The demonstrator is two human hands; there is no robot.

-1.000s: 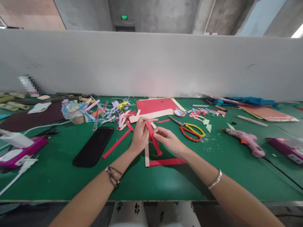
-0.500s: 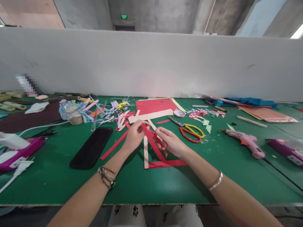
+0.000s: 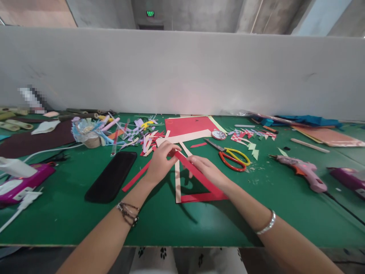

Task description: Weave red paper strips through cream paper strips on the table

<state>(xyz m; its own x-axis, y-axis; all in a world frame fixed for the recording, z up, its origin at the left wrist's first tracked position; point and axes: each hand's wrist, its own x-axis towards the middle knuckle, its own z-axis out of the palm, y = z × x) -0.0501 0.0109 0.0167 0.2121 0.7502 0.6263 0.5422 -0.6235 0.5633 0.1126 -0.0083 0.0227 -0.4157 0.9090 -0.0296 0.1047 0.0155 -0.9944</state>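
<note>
My left hand [image 3: 163,159] pinches the upper end of a red paper strip [image 3: 203,179], raised above the table. The strip slants down to the right, across the front of my right hand [image 3: 205,167]. My right thumb and fingers are closed at the strip's far edge; its fingertips are partly hidden. Below my hands lie a cream paper strip [image 3: 178,186] and another red strip [image 3: 194,198], meeting at a corner. A further red strip [image 3: 137,176] lies on the table beside my left wrist.
Left of my hands lies a black phone [image 3: 111,177]. Scissors [image 3: 232,156] with red and yellow handles lie right, beyond them a pink glue gun [image 3: 302,171]. Behind are red paper [image 3: 188,126], a round tin [image 3: 219,134] and paper scraps [image 3: 139,133]. Purple power strips [image 3: 40,177] flank the sides.
The red strip, earlier bent and hanging between my hands, now stretches straight and slants right across my right hand. My left hand has kept its pinch near the same place.
</note>
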